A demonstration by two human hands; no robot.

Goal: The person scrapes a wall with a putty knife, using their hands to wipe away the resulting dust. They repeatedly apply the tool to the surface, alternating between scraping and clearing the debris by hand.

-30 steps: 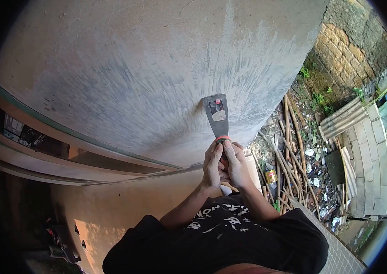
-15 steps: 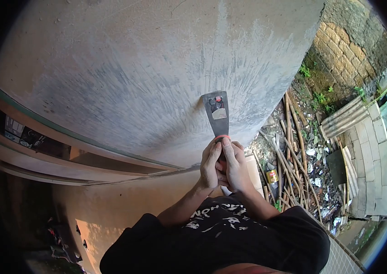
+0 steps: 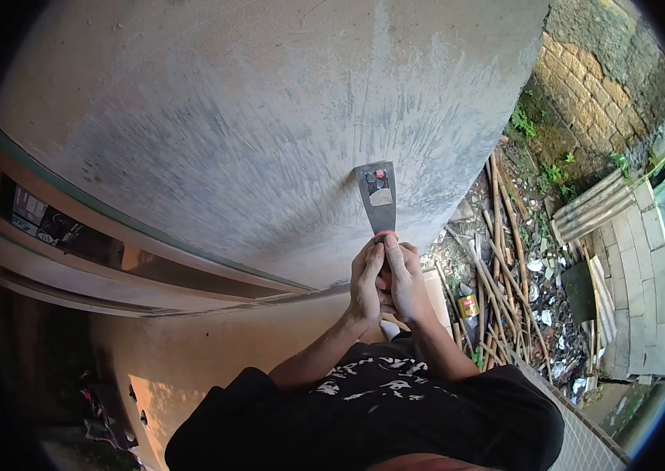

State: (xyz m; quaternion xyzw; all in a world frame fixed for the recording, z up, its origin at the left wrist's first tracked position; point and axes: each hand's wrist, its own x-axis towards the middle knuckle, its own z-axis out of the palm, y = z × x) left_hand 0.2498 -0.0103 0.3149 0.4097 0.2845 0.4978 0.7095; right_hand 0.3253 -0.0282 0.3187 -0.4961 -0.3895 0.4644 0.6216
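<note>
Both hands are wrapped round the handle of a scraper point(image 3: 380, 206), side by side in front of my chest. My left hand point(image 3: 365, 284) is closed on the handle from the left, its thumb along the top. From the right, my right hand point(image 3: 406, 281) closes on the same handle, thumb beside the other. The wide grey blade points away from me, its edge at the wall point(image 3: 269, 149); whether it touches cannot be told. A pale dust covers the fingers. Long scrape marks fan out over the wall's grey, patchy surface.
At the left runs a window frame point(image 3: 152, 271) with a green edge. Bamboo poles point(image 3: 505, 243), rubble and a yellow can point(image 3: 468, 306) lie on the ground at the right, near corrugated sheets point(image 3: 595, 206) and a block wall point(image 3: 637, 275).
The scraper and both hands have shifted slightly down in view, with the grip kept. The camera view has moved a little. A foot shows more clearly below the hands.
</note>
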